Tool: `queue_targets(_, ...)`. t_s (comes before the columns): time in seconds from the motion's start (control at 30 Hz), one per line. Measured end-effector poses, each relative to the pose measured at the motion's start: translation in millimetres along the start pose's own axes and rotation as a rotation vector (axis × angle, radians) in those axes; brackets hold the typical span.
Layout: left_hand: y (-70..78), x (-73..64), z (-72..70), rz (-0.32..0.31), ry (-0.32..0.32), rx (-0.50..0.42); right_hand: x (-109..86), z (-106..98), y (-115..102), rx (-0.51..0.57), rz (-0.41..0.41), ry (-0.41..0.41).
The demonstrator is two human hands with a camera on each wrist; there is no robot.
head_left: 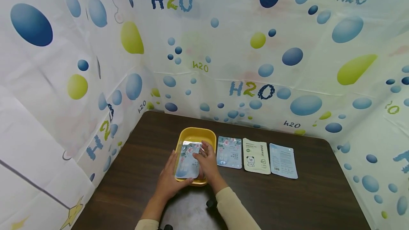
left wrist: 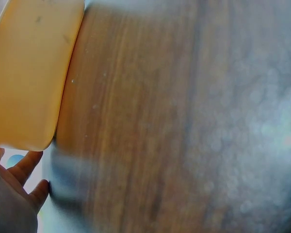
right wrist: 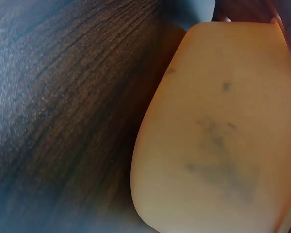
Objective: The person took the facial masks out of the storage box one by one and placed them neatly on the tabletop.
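A blue sachet with a flower print lies over a yellow tray, tilted a little within its rim. My right hand pinches the sachet's right edge, thumb on its face; some of its fingers are hidden. My left hand rests along the tray's left side, fingers extended and thumb reaching along the near edge. The left wrist view shows the tray's outer wall with spread fingers beside its end. In the right wrist view the tray wall fills the right side.
Right of the tray lie a blue flowered sachet, a cream sachet with a bear drawing and a pale blue sachet with printed text, side by side on the dark wooden table. A patterned curtain encloses the table's back and sides.
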State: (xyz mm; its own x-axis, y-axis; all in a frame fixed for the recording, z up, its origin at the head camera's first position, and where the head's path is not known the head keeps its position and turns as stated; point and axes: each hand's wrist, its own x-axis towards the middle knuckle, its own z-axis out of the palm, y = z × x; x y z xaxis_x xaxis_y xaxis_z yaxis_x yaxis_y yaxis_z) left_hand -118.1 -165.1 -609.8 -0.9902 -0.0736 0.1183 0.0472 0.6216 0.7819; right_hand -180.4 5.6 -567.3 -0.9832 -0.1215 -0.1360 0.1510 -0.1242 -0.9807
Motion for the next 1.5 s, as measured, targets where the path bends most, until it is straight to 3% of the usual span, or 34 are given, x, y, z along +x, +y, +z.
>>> queue_targets(0.3, 0.9, -0.5, -0.2, -0.010, -0.007, -0.007, -0.5, 0.3, 0.2, -0.048, -0.027, -0.032)
queue_targets(0.57, 0.7, 0.0, -1.0, -0.007, -0.003, -0.017, -2.6, -1.1, -1.4, -0.003, -0.057, -0.098)
queue_targets(0.7, 0.5, 0.5, -1.0, 0.016, 0.014, -0.010, -1.9, -2.8, -1.7, -0.001, -0.047, -0.136)
queue_targets(0.87, 0.3, 0.9, -0.5, 0.030, 0.015, -0.004, -1.3, -3.3, -1.2, -0.079, -0.021, -0.163)
queue_targets(1.27, -0.2, 0.2, -0.5, 0.000, -0.014, -0.005, -0.7, -4.4, 2.3, -0.124, 0.055, -0.234)
queue_targets(1.5, 0.8, 0.0, -0.5, 0.005, -0.009, -0.008, -1.3, -4.6, 1.5, -0.150, 0.022, -0.237)
